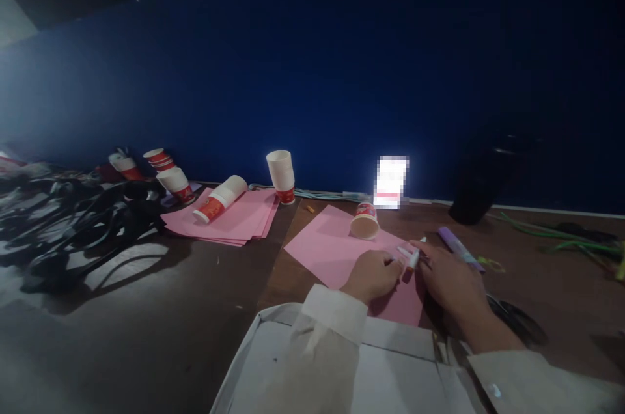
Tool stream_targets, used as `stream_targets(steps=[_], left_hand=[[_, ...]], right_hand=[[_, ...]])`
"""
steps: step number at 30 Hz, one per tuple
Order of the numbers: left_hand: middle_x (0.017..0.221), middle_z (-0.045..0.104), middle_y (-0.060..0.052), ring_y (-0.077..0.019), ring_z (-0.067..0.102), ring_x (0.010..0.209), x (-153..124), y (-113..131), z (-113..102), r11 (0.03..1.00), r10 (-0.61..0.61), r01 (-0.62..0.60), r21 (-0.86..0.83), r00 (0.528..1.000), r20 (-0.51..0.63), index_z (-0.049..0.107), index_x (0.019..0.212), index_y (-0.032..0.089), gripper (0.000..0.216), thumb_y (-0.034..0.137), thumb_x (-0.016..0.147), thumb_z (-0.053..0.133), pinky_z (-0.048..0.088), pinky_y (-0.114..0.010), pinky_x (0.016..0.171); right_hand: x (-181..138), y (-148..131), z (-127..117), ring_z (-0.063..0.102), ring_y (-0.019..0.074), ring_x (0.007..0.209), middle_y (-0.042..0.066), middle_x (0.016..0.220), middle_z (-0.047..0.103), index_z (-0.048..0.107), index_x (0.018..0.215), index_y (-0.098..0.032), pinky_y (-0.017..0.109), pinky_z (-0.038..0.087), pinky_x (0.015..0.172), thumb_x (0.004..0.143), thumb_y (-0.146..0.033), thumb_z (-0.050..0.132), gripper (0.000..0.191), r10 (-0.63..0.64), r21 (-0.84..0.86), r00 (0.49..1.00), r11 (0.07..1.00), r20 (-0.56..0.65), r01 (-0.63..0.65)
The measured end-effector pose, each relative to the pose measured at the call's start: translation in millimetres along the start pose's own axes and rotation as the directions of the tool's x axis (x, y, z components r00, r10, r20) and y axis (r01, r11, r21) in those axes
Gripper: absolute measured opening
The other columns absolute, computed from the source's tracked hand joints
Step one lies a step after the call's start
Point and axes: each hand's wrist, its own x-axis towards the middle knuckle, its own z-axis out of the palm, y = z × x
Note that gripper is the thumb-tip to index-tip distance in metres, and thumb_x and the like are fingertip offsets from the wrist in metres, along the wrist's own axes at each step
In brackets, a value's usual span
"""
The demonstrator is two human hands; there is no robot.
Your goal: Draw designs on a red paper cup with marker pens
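My left hand (375,276) rests low over a pink sheet of paper (322,245), its fingers curled into a pinch. Whatever is in that pinch is too small and blurred to name. Beside it my right hand (448,278) has its fingers bent around a white marker (413,260) with an orange end. The marker slants between the two hands, above the paper's right corner. Just beyond them a red and white paper cup (365,224) lies on its side on the sheet, its mouth facing me.
Left are more pink sheets (249,222) bearing fallen paper cups (222,198), a standing cup stack (282,176) and tangled black headsets (97,225). A bright phone (390,181) leans on the blue partition (312,75). A purple tube (459,248), dark bottle (476,186) and white box (390,368) are near.
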Motion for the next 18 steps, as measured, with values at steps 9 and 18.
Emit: stream_targets(steps=[9,18], left_hand=[[0.087,0.072,-0.009,-0.0206,0.064,0.081,18.7,0.1,-34.4,0.995,-0.084,0.099,0.003,0.863,-0.498,0.073,0.095,0.021,0.023,0.031,0.093,0.052,0.047,-0.029,0.076],[0.132,0.056,-0.022,-0.0331,0.053,0.125,77.0,-13.4,-116.5,0.81,-0.111,0.489,0.322,0.668,-0.736,0.068,0.118,0.014,0.032,0.02,0.089,0.054,0.041,-0.039,0.099]], right_hand=[[-1.8,-10.8,4.2,0.062,0.0254,0.121,0.009,0.127,0.069,0.062,0.133,-0.024,0.043,0.044,0.108,0.098,-0.041,0.045,0.042,-0.054,0.303,0.831,0.917,-0.553,0.261],[-7.2,-19.7,9.2,0.061,0.0235,0.121,0.009,0.127,0.068,0.063,0.13,-0.023,0.042,0.043,0.11,0.098,-0.041,0.048,0.04,-0.073,0.38,0.854,0.874,-0.514,0.303]])
